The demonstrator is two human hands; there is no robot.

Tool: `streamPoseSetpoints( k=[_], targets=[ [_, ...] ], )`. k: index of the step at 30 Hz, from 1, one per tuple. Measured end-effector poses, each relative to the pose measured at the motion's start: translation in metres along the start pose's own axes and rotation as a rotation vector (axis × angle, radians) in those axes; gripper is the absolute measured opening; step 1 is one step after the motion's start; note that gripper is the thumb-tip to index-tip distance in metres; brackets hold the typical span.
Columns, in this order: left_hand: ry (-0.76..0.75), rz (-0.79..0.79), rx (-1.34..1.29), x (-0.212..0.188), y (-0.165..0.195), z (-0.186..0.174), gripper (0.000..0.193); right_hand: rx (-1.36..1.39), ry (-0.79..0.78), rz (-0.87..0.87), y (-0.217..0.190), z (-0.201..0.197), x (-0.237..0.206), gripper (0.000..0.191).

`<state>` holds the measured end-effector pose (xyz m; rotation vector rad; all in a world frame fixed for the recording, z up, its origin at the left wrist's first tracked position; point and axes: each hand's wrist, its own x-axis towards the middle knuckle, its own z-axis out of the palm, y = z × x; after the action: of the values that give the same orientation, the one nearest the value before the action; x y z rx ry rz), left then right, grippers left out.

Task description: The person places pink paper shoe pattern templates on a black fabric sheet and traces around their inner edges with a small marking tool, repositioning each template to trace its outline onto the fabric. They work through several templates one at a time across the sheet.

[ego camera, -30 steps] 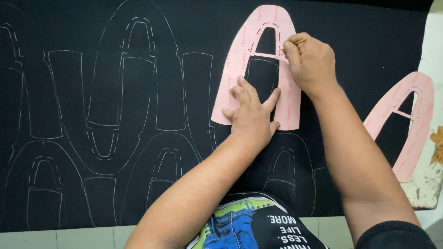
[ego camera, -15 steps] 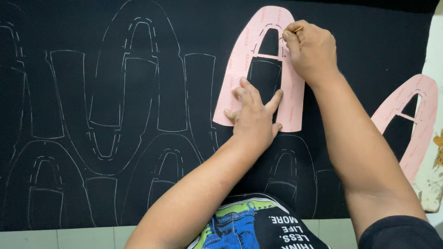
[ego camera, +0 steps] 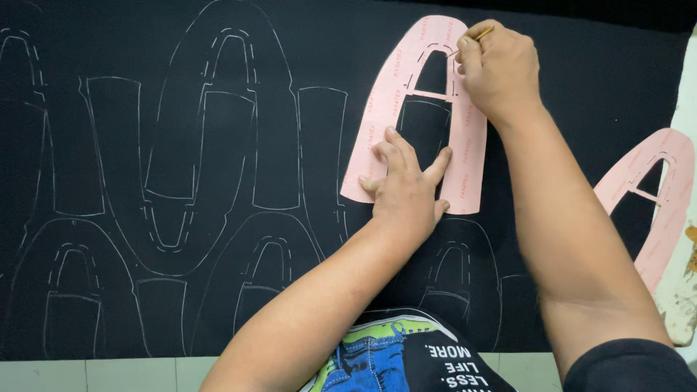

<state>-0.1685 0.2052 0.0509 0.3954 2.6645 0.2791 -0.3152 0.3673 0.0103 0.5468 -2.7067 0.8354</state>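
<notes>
A pink arch-shaped paper template [ego camera: 396,94] lies on a black sheet of material [ego camera: 581,65]. My left hand [ego camera: 406,189] presses flat on the template's lower part, fingers spread. My right hand [ego camera: 501,69] grips a thin yellowish marking pencil [ego camera: 479,34] with its tip at the template's upper inner cut-out. White traced outlines [ego camera: 218,131] of the same shape cover the sheet to the left and below.
A second pink template [ego camera: 664,196] lies at the right edge of the black sheet, partly over a worn pale table surface [ego camera: 682,305]. A light tiled strip [ego camera: 109,374] runs along the sheet's near edge.
My right hand has moved slightly up and along the top of the template's inner cut-out with the pencil. My left hand stays pressed on the template.
</notes>
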Motion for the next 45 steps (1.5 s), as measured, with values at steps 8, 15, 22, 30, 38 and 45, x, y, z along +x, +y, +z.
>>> streamPoseSetpoints(
  k=[8,15,22,30,38,45],
  targets=[
    [-0.006,0.011,0.019,0.001,-0.001,-0.001,0.082,0.191,-0.021,0.012,-0.01,0.012,0.009,0.012],
    [-0.014,0.021,0.058,0.002,0.0,0.001,0.084,0.162,-0.176,0.057,-0.037,0.005,-0.002,0.016],
    [0.02,0.017,0.016,0.001,-0.001,0.003,0.084,0.286,-0.125,0.077,-0.04,0.003,-0.003,0.016],
    [0.015,0.016,0.005,0.0,-0.002,0.005,0.084,0.293,-0.059,0.108,-0.043,0.003,-0.017,0.02],
    [0.05,0.028,0.033,0.0,-0.003,0.009,0.088,0.271,-0.09,0.175,-0.056,0.005,-0.036,0.021],
    [0.029,0.018,0.043,0.002,-0.002,0.007,0.091,0.281,-0.118,0.194,-0.057,0.003,-0.037,0.018]
  ],
)
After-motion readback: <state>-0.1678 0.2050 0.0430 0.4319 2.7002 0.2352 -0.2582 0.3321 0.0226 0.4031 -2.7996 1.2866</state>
